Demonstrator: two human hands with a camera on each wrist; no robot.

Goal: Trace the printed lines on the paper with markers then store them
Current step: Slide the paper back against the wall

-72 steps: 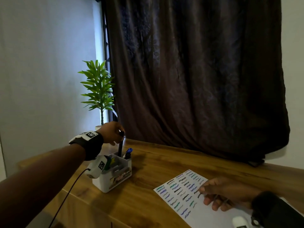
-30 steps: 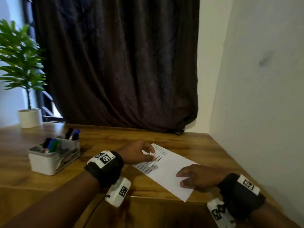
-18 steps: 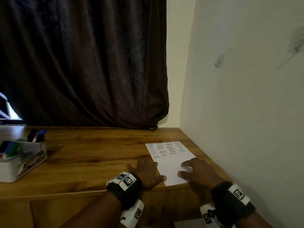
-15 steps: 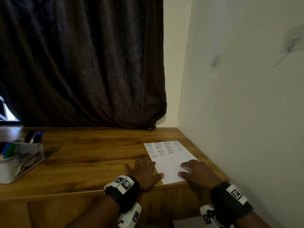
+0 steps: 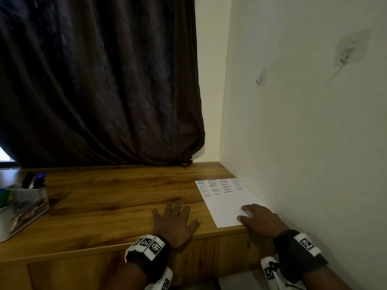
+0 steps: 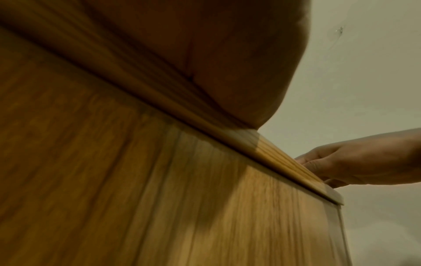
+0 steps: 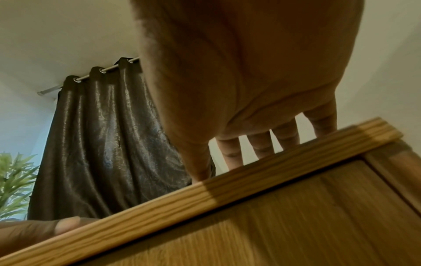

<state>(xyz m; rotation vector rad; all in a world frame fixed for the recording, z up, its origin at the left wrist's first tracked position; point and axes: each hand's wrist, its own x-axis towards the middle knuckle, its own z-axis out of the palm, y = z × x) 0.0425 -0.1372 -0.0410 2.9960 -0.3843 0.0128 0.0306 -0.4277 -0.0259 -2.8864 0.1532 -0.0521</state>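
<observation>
Much of the marker organizer [image 5: 23, 208], a white box at nine o'clock on the desk [image 5: 117, 197], runs off the left edge of the head view; of the markers [image 5: 34, 180] standing in it, two dark caps, one black and one blue, show at its far corner, and a green one is half cut off by the frame, so the full count cannot be told. One sheet of paper [image 5: 227, 203] lies flat at three o'clock, close beside the wall [image 5: 303, 122], its far half printed with four columns of short wavy lines too small to tell which are traced. The right hand [image 5: 260, 221] rests on the near right corner of the sheet, its fingers [image 5: 244, 208] loosely bent and pressing down, grasping nothing; that corner is hidden under it. The left hand [image 5: 174, 221] lies flat on the bare desk at six o'clock, just left of the sheet and apart from it, fingers spread and released. Both wrist views sit below the desk edge [image 6: 273, 158], so they show blurred wood grain and the undersides of the palms, not the paper. From the right wrist, four fingers [image 7: 262, 145] go over the edge [image 7: 227, 187], their tips hidden. One dark curtain [image 5: 100, 80] fills twelve o'clock; one leafy plant [image 7: 16, 183] shows only partly.
</observation>
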